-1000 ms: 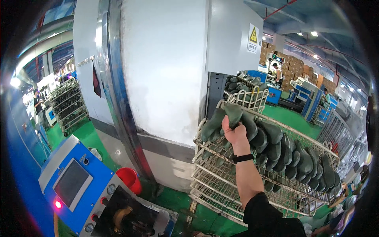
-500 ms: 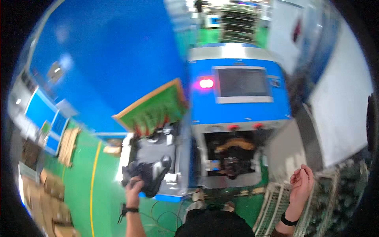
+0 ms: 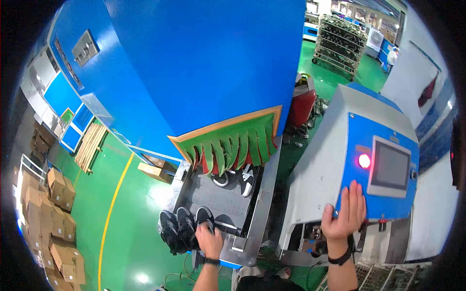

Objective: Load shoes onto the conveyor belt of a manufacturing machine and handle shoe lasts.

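My left hand (image 3: 209, 242) is at the rear of a black shoe (image 3: 204, 218), its fingers curled at the collar and slightly blurred. Two more black shoes (image 3: 185, 225) (image 3: 169, 232) stand to the left of it, side by side at the near left corner of a dark conveyor bed (image 3: 201, 195). Farther up the bed, a black-and-white shoe (image 3: 247, 181) is partly under the green strip curtain (image 3: 228, 150). With fingers stretched out and together, my right hand (image 3: 345, 213) is over the lower left of a machine's blue front panel (image 3: 357, 177).
The curtain hangs from an opening in a large blue housing (image 3: 208, 68). A screen (image 3: 390, 166) and a lit red lamp (image 3: 364, 161) are on the panel. Cardboard boxes (image 3: 41, 208) are stacked at far left. A loaded rack (image 3: 340, 41) stands at the back.
The view has swung left, so the machine appears farther right. My right hand has come from beside the machine to its panel. The black shoes near my left hand now stand in a row.
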`<control>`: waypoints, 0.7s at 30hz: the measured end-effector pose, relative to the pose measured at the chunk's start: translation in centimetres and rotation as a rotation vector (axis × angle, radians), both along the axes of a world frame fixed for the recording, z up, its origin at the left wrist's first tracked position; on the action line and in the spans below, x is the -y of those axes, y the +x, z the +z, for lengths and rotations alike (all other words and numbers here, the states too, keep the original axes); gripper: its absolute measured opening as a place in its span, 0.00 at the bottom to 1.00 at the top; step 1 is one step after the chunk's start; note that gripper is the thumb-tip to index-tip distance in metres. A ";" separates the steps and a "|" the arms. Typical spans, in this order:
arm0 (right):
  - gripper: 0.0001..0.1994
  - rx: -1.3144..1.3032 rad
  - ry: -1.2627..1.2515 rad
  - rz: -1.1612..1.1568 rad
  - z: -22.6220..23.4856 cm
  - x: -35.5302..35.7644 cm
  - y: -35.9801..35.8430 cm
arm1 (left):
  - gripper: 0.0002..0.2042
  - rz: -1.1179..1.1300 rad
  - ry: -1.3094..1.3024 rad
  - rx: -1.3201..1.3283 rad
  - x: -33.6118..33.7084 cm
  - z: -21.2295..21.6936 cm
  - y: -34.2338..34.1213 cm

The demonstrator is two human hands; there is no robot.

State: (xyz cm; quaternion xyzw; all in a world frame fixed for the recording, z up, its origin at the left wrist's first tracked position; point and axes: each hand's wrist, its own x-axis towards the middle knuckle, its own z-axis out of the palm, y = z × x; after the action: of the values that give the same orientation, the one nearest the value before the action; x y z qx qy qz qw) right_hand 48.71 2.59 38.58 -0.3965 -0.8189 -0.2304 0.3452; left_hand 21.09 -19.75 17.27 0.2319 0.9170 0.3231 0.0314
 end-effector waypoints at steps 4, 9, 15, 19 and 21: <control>0.27 0.051 -0.030 0.004 -0.2 1.2 -1.1 | 0.31 0.201 0.177 0.253 -11.5 -10.4 -12.7; 0.28 0.190 -0.078 -0.110 -0.7 1.8 1.0 | 0.35 0.236 -0.113 0.542 -24.0 -15.4 -17.1; 0.27 0.167 -0.025 0.053 0.9 1.5 -0.8 | 0.39 0.104 -0.010 -0.089 -18.5 -24.7 -22.5; 0.27 0.162 -0.019 0.023 1.5 1.4 -1.5 | 0.30 0.314 -0.120 0.383 -22.8 -15.2 -17.0; 0.23 0.050 0.102 0.050 0.9 1.0 -2.4 | 0.24 0.344 0.064 0.472 -20.0 -16.9 -20.1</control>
State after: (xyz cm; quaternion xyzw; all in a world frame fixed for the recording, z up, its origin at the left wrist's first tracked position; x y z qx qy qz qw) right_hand 46.35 1.54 39.49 -0.3521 -0.8240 -0.2731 0.3501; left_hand 0.99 0.29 0.41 -0.0075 0.8995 0.3973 0.1814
